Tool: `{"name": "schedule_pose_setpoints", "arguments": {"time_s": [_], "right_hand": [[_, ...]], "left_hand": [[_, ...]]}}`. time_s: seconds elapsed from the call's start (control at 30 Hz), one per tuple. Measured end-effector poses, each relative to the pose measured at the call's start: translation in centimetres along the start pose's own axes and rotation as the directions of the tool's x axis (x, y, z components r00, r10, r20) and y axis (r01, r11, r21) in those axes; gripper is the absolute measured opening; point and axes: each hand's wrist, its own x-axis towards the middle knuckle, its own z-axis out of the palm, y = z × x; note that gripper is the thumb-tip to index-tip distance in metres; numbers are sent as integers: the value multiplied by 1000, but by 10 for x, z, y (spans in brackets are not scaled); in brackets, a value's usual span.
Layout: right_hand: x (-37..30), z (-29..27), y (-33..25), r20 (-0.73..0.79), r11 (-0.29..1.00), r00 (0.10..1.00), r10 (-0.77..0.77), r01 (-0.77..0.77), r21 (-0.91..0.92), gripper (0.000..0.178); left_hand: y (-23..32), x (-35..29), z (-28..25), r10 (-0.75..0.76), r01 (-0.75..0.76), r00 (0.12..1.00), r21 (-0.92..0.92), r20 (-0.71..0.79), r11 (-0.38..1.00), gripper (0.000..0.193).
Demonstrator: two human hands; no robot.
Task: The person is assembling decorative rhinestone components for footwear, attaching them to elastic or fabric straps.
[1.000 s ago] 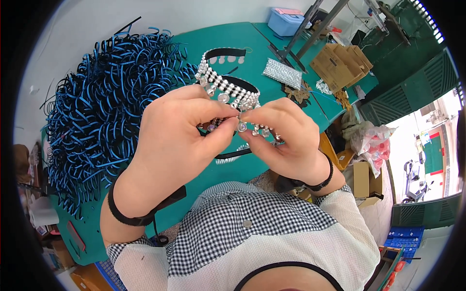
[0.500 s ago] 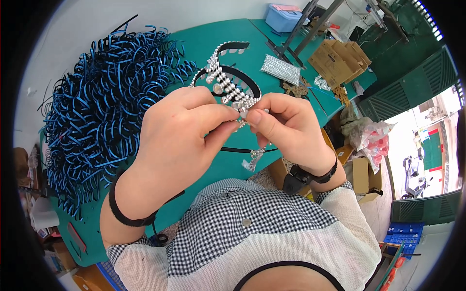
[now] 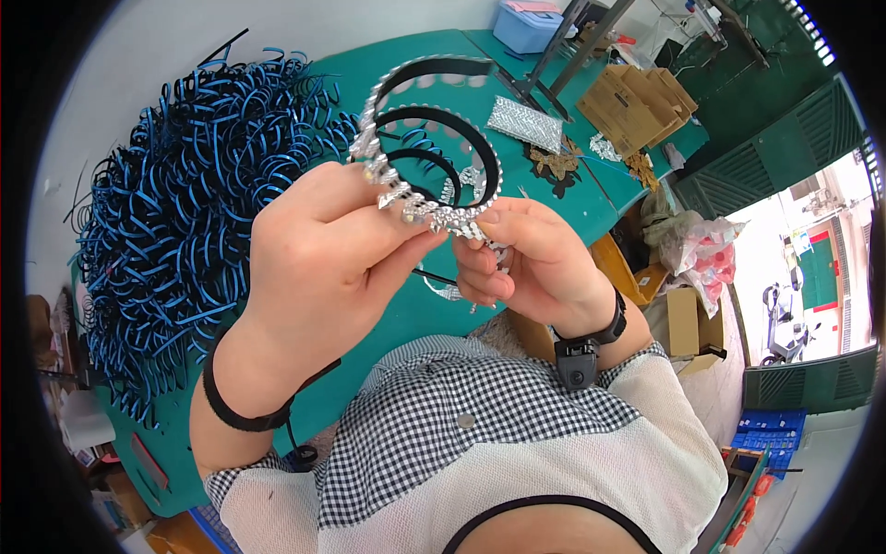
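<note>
Green desk [image 3: 401, 323] spreads under both hands, with a pale wall behind it and a bright doorway on the right. On its left side sits a big heap of blue-and-black curled strips [image 3: 203, 222]; on its far right lie a silvery packet [image 3: 526, 125], brown ornaments [image 3: 554, 164] and an open cardboard box [image 3: 628, 106]. Above the desk, between the hands, the black beaded band [image 3: 449, 218] rises in loose loops, edged with silver beads. The left hand [image 3: 318, 254] has its grip pinched on the band's near edge, fingertips partly hidden. The right hand's [image 3: 540, 263] grip clasps the beads beside it, thumb uppermost, other fingers curled below.
</note>
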Motion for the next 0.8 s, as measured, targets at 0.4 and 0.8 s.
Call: {"name": "schedule_pose_setpoints", "arguments": {"time_s": [0.4,0.8], "right_hand": [[-2,-3,-12,196,239,889,-414,314,-919,26],[4,-13,-28,124,607,943,-309,296,-737,37]], "left_hand": [[-8,-3,-3,-393,409,909,-113,137,905,15],[12,28,-30,-107,86,994,495,14,865,12]]}}
